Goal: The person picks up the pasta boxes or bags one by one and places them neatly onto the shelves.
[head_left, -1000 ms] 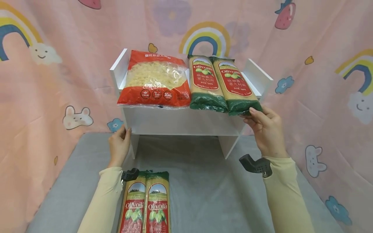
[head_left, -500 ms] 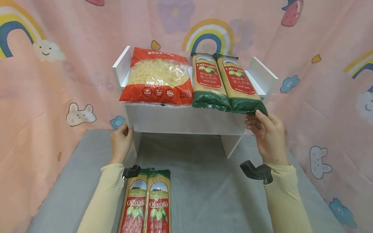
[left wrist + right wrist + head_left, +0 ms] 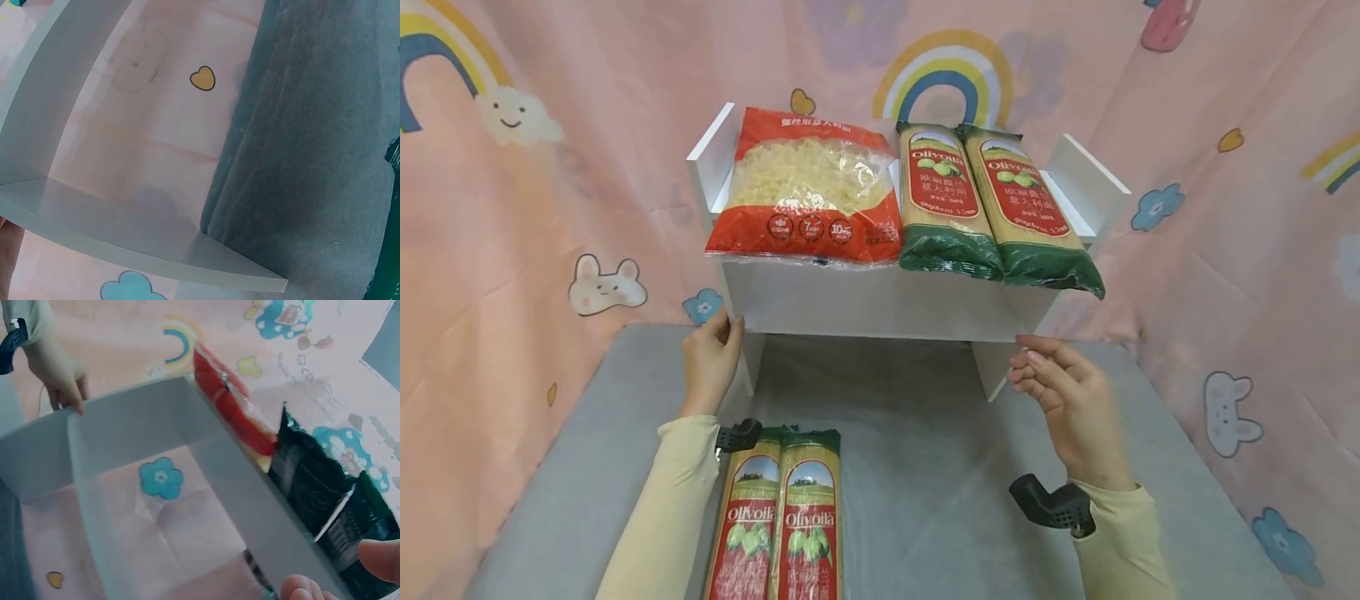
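Note:
My left hand (image 3: 711, 360) grips the left side panel of the white shelf (image 3: 880, 302) at its front edge; the right wrist view shows the same left hand (image 3: 59, 372) at the panel. Below the shelf's right end is my right hand (image 3: 1071, 400), fingers loosely bent and holding nothing; whether a fingertip touches the shelf I cannot tell. On top lie a red bag of spiral pasta (image 3: 808, 179) and two green-ended spaghetti packs, a middle one (image 3: 947, 200) and a right one (image 3: 1030, 208). The right pack slants, its lower corner jutting past the front edge.
Two more spaghetti packs, a left one (image 3: 748, 517) and a right one (image 3: 808, 517), lie side by side on the grey cloth (image 3: 917, 500) near my left forearm. A pink patterned curtain (image 3: 655, 183) hangs behind and beside the shelf.
My right hand has let go of the right spaghetti pack's lower corner and moved down. The left hand keeps its place on the shelf. The head view has shifted slightly.

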### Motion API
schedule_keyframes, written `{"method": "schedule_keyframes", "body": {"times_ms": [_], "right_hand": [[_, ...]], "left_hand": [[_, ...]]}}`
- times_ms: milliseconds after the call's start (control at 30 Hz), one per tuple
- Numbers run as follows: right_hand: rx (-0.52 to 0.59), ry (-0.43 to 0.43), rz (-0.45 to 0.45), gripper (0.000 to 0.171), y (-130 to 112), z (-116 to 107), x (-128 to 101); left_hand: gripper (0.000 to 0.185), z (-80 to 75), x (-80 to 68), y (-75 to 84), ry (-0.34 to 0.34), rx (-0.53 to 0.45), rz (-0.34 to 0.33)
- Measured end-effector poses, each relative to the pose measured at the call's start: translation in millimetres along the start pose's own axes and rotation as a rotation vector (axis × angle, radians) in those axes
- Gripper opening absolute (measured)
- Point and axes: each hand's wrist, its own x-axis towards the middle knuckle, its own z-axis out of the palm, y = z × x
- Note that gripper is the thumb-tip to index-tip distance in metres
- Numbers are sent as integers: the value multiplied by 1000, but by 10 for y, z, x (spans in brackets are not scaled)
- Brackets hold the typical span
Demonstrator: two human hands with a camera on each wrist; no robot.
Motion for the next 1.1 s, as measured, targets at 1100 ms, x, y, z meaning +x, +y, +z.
{"method": "schedule_keyframes", "body": {"times_ms": [1100], "right_hand": [[-42,-103,450,33,1140,288,-965]], "left_hand": [[25,19,-3,-3,-2,-36,2]]}}
